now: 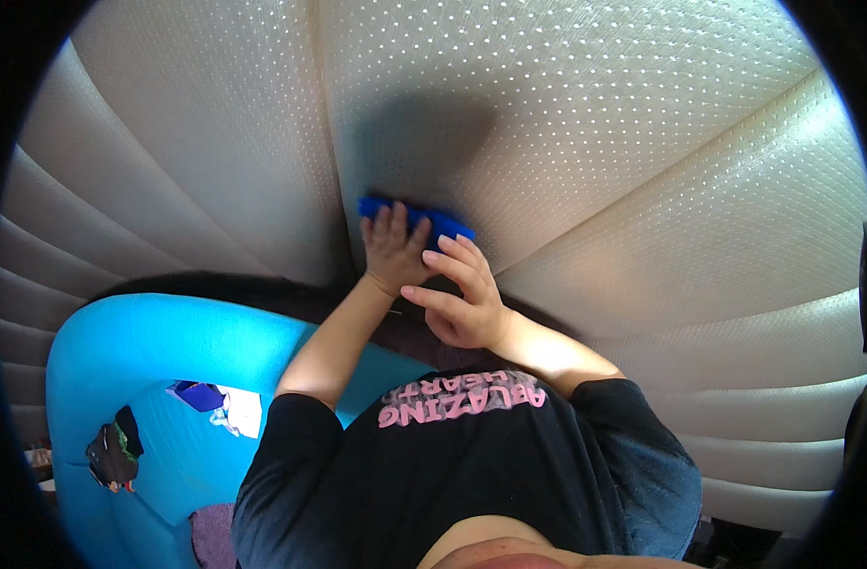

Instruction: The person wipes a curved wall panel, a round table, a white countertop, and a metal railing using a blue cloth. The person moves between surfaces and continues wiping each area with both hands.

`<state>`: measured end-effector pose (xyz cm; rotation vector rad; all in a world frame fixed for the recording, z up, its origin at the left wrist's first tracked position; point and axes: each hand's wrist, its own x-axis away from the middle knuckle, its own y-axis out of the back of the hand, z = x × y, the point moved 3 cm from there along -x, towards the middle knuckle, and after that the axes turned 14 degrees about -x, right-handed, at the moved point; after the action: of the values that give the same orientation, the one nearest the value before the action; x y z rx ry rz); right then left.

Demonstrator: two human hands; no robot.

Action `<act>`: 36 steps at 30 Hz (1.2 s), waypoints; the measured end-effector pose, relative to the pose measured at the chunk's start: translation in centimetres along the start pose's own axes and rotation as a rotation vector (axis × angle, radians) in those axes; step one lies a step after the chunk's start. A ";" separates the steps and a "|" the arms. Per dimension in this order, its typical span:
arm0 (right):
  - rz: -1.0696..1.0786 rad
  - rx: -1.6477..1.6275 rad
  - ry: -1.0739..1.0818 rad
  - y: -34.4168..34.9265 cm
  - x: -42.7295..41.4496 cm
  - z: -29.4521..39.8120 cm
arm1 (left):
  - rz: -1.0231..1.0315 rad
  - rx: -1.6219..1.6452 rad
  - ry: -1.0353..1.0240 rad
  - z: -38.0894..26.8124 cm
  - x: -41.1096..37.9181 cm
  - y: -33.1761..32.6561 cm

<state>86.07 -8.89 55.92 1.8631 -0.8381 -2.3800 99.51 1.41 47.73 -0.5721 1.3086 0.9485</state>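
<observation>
My left hand (398, 249) lies with its fingers spread over a bright blue cloth or pad (451, 226), pressing it against a pale, dotted, panelled surface (582, 142). Close to its right is my right hand (469, 288), fingers bent and thumb apart; the fingertips are at the lower right edge of the blue piece. Whether they touch it, I cannot tell. The left palm and part of the blue piece are hidden. A dark shadow falls on the dotted surface above both hands.
At the lower left stands a bright blue padded seat (149, 320). On it are a dark blue item (200, 396), a white sheet (245, 411), a dark bundle (115, 451) and a purple cushion or cloth (213, 533). Ribbed pale panels (767, 419) curve around both sides.
</observation>
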 end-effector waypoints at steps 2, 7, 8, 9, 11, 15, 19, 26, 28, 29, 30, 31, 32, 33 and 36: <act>0.020 0.000 0.010 -0.1 0.4 -0.3 | 0.093 -0.041 -0.009 -2.0 2.8 -0.4; 0.007 0.039 0.002 0.8 1.0 -0.7 | -0.024 -0.043 -0.106 -1.5 -3.3 -0.3; 0.004 0.060 -0.009 1.1 1.0 -0.7 | -0.055 -0.028 -0.077 -0.7 -5.6 -0.2; -0.008 0.064 -0.013 1.3 1.0 -0.6 | -0.096 0.040 0.011 -0.7 -7.6 0.0; -0.044 0.076 -0.002 1.7 0.9 -0.3 | -0.120 0.075 0.102 -0.9 -9.7 0.4; -0.052 0.105 -0.004 2.6 0.8 0.1 | -0.081 0.068 0.027 -3.1 -7.3 0.0; -0.034 0.159 -0.029 4.2 1.3 0.2 | 0.079 0.194 -0.102 -7.2 0.6 -0.1; -0.021 0.242 -0.064 5.0 2.7 0.8 | -0.065 0.155 0.059 -7.6 -0.7 -1.2; -0.047 0.258 -0.069 5.2 2.8 1.1 | -0.092 0.154 0.068 -7.4 -4.9 -0.1; -0.038 0.272 -0.074 5.3 2.8 1.3 | -0.102 0.154 0.058 -7.5 -7.2 0.4; -0.042 0.282 -0.073 5.5 2.8 1.4 | -0.047 0.169 0.079 -7.6 -8.9 0.6; -0.040 0.290 -0.066 5.7 2.7 1.5 | -0.104 0.155 0.042 -7.9 -10.2 1.3; -0.059 0.298 -0.057 5.9 2.7 1.7 | -0.100 0.153 0.032 -8.1 -11.0 1.4; -0.070 0.305 -0.049 6.2 2.7 1.9 | -0.022 0.167 0.043 -8.4 -11.3 1.2; -0.089 0.335 -0.056 6.9 2.8 2.6 | -0.069 0.216 -0.124 -10.0 -8.8 1.3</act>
<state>80.79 -14.65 56.57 1.9870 -1.2536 -2.4820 93.15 -8.33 54.33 -0.3830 1.2533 0.7627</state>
